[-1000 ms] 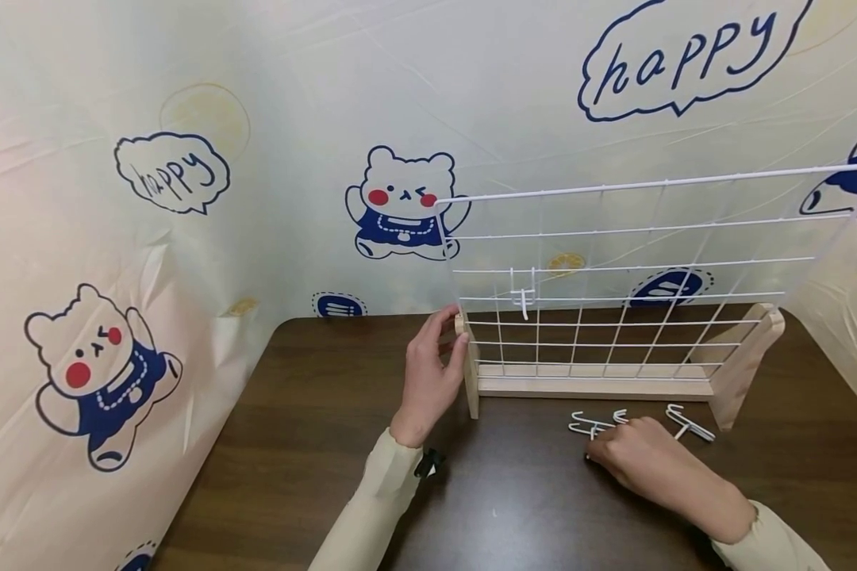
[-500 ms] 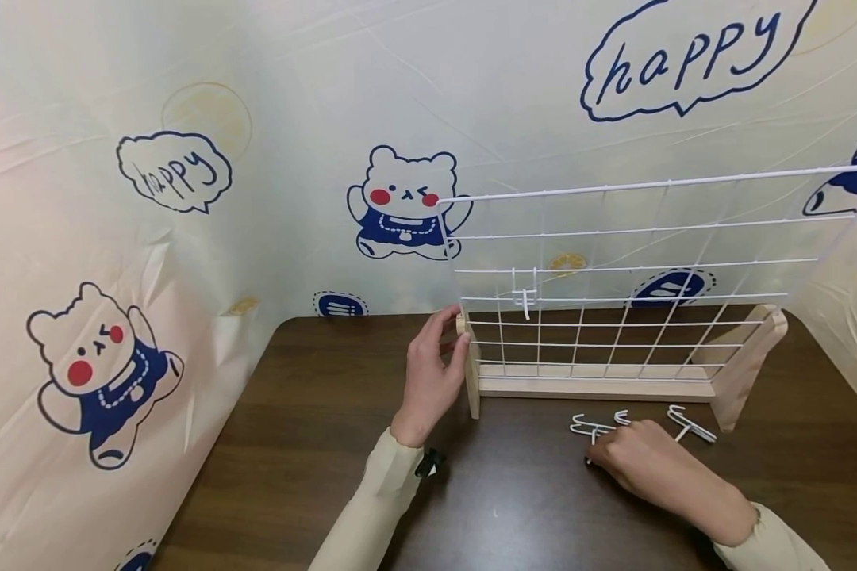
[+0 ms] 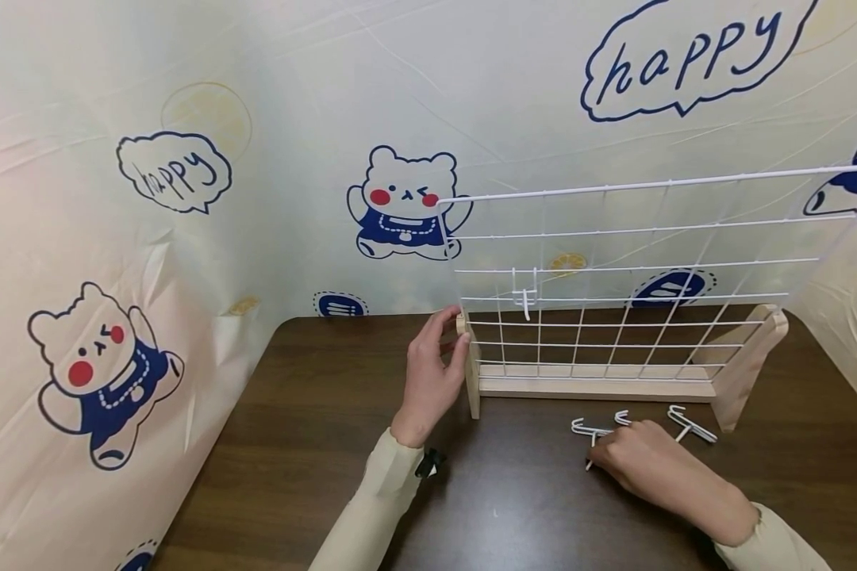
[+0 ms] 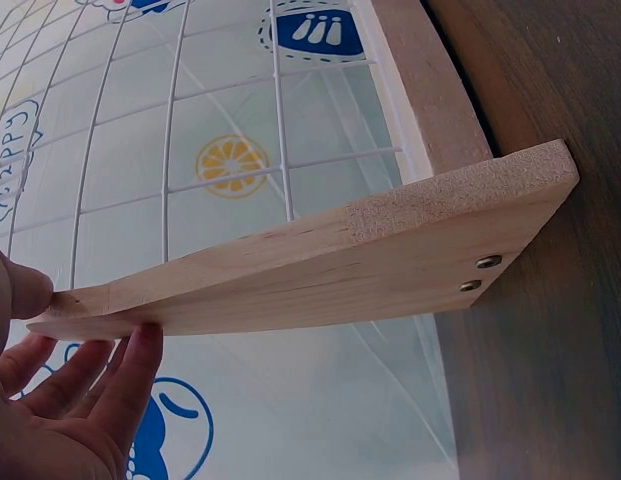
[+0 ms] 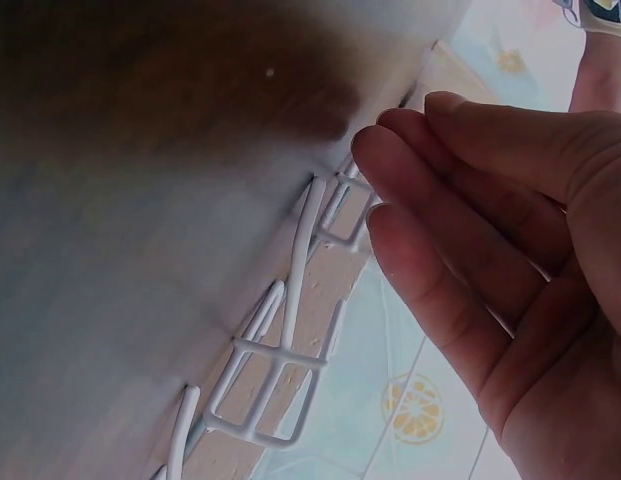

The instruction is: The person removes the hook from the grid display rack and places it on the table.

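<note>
A white wire grid [image 3: 603, 189] stands upright in a wooden stand. My left hand [image 3: 432, 381] holds the top of the stand's left side panel [image 4: 290, 280], thumb on one face and fingers on the other. In front of the stand, my right hand [image 3: 650, 464] reaches down and pinches a white wire hook [image 3: 594, 433]; the fingertips partly cover it in the right wrist view. Two more hooks lie close by, one mostly behind the hand and another [image 3: 693, 426] to its right. One hook [image 3: 524, 297] hangs on the grid's left part.
The stand's right side panel [image 3: 748, 365] and bottom board [image 3: 593, 388] rest on the dark wooden table [image 3: 314, 412]. A patterned cloth [image 3: 286, 159] surrounds the table at the back and sides.
The hook at my right fingers has turned slightly, its two bent ends now lining up more closely and its stem tip a little lower. My left hand stays on the panel.
</note>
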`<state>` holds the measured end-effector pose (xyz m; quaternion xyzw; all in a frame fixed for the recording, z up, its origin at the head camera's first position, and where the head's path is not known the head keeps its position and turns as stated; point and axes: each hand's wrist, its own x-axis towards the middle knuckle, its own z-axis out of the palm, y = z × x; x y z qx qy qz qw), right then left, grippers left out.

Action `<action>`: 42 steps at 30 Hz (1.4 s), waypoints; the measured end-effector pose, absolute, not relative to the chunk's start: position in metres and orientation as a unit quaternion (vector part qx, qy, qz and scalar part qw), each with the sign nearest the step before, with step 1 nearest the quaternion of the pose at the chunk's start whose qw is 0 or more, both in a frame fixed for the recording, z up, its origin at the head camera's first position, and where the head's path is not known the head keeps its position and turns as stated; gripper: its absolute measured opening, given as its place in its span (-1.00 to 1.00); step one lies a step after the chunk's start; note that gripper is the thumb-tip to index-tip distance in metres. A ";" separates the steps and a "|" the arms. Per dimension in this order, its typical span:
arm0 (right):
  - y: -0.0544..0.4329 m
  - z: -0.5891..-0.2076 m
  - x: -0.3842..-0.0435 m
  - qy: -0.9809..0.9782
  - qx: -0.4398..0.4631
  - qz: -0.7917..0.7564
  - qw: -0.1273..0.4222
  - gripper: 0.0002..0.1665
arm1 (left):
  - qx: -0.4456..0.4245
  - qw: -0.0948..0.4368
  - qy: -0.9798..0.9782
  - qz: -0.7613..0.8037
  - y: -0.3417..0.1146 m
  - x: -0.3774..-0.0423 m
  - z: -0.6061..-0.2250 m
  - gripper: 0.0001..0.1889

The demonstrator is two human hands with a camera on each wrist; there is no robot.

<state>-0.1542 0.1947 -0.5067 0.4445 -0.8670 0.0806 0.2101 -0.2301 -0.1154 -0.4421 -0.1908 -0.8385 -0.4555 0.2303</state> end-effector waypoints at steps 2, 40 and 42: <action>0.195 -0.507 -0.154 -0.867 0.445 0.080 0.211 -0.53 | -0.189 0.227 -0.840 -0.455 -0.116 -0.230 -0.442 -0.59; 0.190 -0.484 -0.158 -0.806 0.464 0.229 0.286 -0.63 | -0.193 0.221 -0.835 -0.466 -0.116 -0.230 -0.442 -0.59; 0.189 -0.480 -0.158 -0.804 0.461 0.229 0.297 -0.49 | -0.191 0.221 -0.835 -0.466 -0.116 -0.230 -0.442 -0.58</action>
